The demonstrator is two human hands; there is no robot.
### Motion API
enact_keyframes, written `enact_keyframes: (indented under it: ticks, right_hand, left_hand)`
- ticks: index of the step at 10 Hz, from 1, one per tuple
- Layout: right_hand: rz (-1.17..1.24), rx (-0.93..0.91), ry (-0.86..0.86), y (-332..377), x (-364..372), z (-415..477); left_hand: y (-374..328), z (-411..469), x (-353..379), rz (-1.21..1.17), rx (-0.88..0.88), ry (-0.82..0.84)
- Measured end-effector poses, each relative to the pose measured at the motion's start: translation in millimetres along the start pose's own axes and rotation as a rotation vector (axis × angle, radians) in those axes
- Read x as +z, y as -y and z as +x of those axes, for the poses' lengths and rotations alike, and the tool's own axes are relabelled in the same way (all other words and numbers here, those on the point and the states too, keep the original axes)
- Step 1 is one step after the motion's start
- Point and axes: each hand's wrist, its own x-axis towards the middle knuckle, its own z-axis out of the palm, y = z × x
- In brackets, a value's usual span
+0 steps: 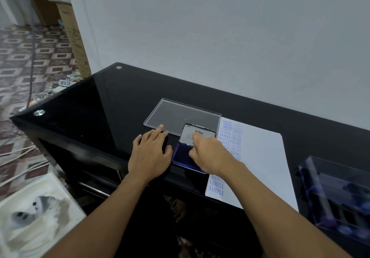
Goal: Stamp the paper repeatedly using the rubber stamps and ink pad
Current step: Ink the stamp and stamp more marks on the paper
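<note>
on my feed the left hand (149, 153) lies flat on the black desk (100, 107), fingers straight and spread and holding nothing. its longest fingertip just touches the near edge of a clear plastic lid (180, 113) that lies flat on the desk.

the right hand (210, 155) is over the ink pad (181, 155), just right of the left hand. its fingers are curled downward, with the forefinger reaching toward the pad's raised cover (190, 135). the hand hides whatever is beneath it, so i cannot tell whether it is pinching a stamp or is simply closed.

the ink pad sits open near the front edge of the desk, between the left hand and the paper (260, 157). its blue felt shows on the left, and its cover stands up at the back with a printed label facing me.

the paper lies just right of the pad, with its left margin filled with blue impressions reading amended, sample and fax out. farther right, well apart from the hands, is a clear box (330, 177) with rubber stamps (328, 222) blurred inside.
</note>
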Motion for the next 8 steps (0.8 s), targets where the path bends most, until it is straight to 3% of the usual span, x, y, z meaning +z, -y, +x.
enact_keyframes:
  ticks: [8]
  right_hand:
    - [0.027, 0.019, -0.089, -1, 8, -4]
  left_hand:
    - [-1, -1, 0, 0.022, 0.000, 0.002]
